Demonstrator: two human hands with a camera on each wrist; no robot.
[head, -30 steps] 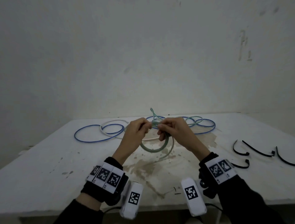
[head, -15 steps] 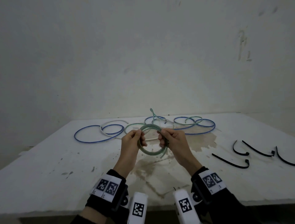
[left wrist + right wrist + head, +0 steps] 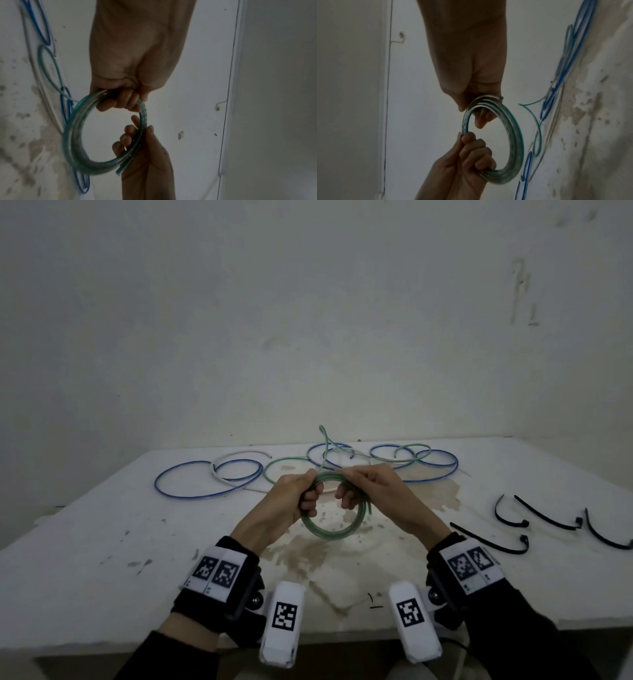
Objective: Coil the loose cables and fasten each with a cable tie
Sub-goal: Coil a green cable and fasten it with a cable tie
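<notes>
A small coil of green cable [image 3: 330, 531] hangs upright above the stained table [image 3: 102, 559], held by both hands at its top. My left hand [image 3: 306, 496] grips the coil's upper left, its fingers curled through the ring [image 3: 123, 100]. My right hand [image 3: 356, 491] holds the upper right between thumb and fingers [image 3: 479, 115]. The coil [image 3: 73, 136] has several turns, and a short cut end [image 3: 119, 171] sticks out near the right hand. Black cable ties [image 3: 493, 542] lie on the table to the right, untouched.
Loose cables lie in loops along the table's far edge: a blue cable [image 3: 191, 486], a white cable [image 3: 236, 455], a green cable [image 3: 284, 462] and more blue loops [image 3: 438, 465]. Behind them stands a bare wall. The near table edge runs just under my wrists.
Both hands brought the coil nearer to me and shifted from its sides to its top. The tail that hung below the coil is now drawn in to a short end.
</notes>
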